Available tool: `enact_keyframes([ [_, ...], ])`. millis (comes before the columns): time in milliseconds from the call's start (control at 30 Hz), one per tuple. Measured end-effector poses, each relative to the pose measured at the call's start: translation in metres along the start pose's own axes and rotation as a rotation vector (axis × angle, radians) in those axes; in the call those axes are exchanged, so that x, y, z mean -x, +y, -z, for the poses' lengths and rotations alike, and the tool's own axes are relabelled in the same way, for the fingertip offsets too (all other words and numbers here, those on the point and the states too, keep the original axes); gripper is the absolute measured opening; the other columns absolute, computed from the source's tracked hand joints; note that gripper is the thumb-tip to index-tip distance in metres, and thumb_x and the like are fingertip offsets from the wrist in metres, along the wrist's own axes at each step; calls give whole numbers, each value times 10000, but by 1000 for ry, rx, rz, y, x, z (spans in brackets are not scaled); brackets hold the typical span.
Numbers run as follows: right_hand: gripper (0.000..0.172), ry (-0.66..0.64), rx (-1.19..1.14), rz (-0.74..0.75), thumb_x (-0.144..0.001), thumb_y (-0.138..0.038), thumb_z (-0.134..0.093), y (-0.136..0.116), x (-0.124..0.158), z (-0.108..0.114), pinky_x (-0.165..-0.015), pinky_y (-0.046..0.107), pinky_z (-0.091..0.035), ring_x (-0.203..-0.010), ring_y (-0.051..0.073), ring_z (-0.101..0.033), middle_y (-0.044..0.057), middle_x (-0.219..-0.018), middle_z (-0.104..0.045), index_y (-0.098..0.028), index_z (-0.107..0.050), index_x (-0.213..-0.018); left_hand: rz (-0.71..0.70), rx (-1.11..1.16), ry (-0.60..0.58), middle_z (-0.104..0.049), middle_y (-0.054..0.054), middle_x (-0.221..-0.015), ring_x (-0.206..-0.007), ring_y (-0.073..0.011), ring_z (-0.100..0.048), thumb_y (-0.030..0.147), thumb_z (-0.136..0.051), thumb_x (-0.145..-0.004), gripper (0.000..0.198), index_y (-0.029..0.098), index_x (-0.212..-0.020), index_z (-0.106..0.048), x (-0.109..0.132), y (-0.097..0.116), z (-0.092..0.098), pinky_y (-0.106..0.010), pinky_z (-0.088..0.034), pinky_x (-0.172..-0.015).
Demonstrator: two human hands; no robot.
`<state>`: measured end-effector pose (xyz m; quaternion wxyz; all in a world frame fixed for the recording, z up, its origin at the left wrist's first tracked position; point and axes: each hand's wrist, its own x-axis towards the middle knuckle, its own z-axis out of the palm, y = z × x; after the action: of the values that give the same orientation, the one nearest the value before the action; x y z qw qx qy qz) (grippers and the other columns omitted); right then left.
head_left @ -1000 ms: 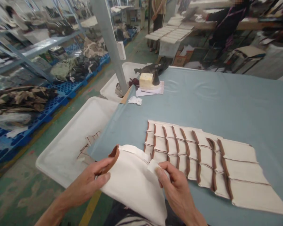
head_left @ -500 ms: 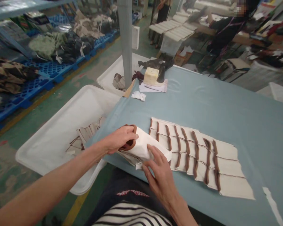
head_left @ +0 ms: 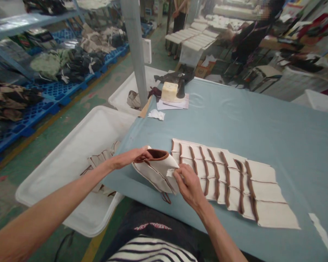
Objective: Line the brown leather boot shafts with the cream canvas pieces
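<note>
Between my two hands is a cream fabric pouch [head_left: 157, 176] with dark seams and a brown-bound mouth that gapes upward, tilted toward me. My left hand [head_left: 136, 155] grips the pouch at the left end of the mouth, its fingertips partly hidden inside. With fingers closed, my right hand [head_left: 190, 181] pinches the pouch's right side at a small white tag [head_left: 170, 172]. A brown loop [head_left: 166, 198] dangles from the lower edge. Just right of it, overlapping rows of similar cream pieces [head_left: 273, 193] with brown edges lie on the blue-green table [head_left: 262, 127].
Left of the table stands a white plastic bin [head_left: 71, 142] with cream pieces inside. Toward the far edge are a yellowish block [head_left: 169, 91], papers and crumpled white scrap [head_left: 156, 115]. A metal post [head_left: 135, 51] rises beside the table. Other people are at the back.
The pouch has turned so that its mouth faces up and its seamed side faces me. My right hand has shifted from the pouch's flat face to the tag at its side.
</note>
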<state>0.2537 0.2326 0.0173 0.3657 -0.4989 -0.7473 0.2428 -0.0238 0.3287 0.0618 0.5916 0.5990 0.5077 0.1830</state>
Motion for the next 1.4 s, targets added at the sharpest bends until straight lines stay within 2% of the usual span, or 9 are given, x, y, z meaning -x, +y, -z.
enact_keyframes([
  [133, 299, 4, -85, -127, -1082, -323, -496, 8, -13, 20, -742, 305, -449, -790, 187, -577, 13, -815, -608, -239, -539, -799, -31, -94, -112, -809, -56, -954, -883, -261, -712, 549, -701, -812, 421, 195, -1003, -827, 18, -8, 4, -321, -559, -816],
  [267, 289, -13, -161, -228, -1053, -354, -511, 12, -26, 21, -673, 274, -411, -721, 160, -538, -13, -772, -579, -228, -557, -797, -80, -172, 5, -792, -52, -1047, -964, -259, -693, 426, -628, -870, 373, 189, -1122, -766, 25, -8, -16, -336, -532, -910],
  [433, 310, -6, -216, -285, -1019, -407, -542, 10, -41, 21, -688, 268, -445, -728, 158, -577, -4, -778, -628, -223, -577, -772, -144, -211, 71, -776, -29, -966, -921, -238, -691, 352, -545, -889, 286, 192, -1004, -751, 22, 8, -32, -310, -504, -874],
  [567, 278, 154, -188, -299, -996, -420, -570, -24, -46, 44, -930, 342, -485, -1011, 217, -647, 86, -1090, -733, -214, -645, -825, -170, -189, 118, -754, -17, -905, -841, -215, -670, 404, -509, -954, 312, 189, -1004, -729, 30, 34, -33, -276, -493, -758],
  [700, 325, 185, -335, -493, -991, -432, -580, -82, -45, 65, -612, 261, -427, -636, 145, -542, -12, -668, -609, -219, -631, -752, -174, -123, 177, -741, -16, -825, -730, -198, -643, 457, -558, -947, 320, 189, -959, -732, 44, 64, -37, -261, -485, -667],
  [833, 348, 99, -487, -566, -962, -426, -596, -119, -43, 68, -496, 234, -337, -506, 106, -444, -45, -557, -524, -212, -602, -688, -168, -49, 206, -762, -28, -846, -751, -195, -675, 414, -590, -960, 278, 178, -962, -736, 59, 88, -48, -248, -519, -687],
  [1000, 316, 118, -467, -567, -944, -396, -602, -130, -41, 62, -475, 230, -332, -487, 102, -423, -53, -538, -512, -213, -611, -687, -134, 64, 221, -776, -48, -936, -782, -191, -700, 385, -655, -932, 237, 169, -954, -749, 72, 95, -55, -231, -550, -688],
  [1200, 318, 140, -417, -568, -925, -416, -623, -139, -39, 52, -492, 229, -390, -486, 109, -481, -48, -528, -552, -221, -604, -675, -76, 228, 184, -712, -9, -763, -646, -133, -600, 401, -681, -927, 290, 137, -996, -776, 79, 81, -60, -190, -481, -596],
  [1400, 300, 150, -326, -562, -928, -457, -648, -141, -35, 41, -497, 239, -379, -502, 119, -503, -39, -568, -599, -224, -642, -739, -76, 227, 209, -778, -46, -907, -753, -160, -664, 379, -680, -921, 322, 121, -1068, -803, 87, 79, -65, -204, -524, -676],
])
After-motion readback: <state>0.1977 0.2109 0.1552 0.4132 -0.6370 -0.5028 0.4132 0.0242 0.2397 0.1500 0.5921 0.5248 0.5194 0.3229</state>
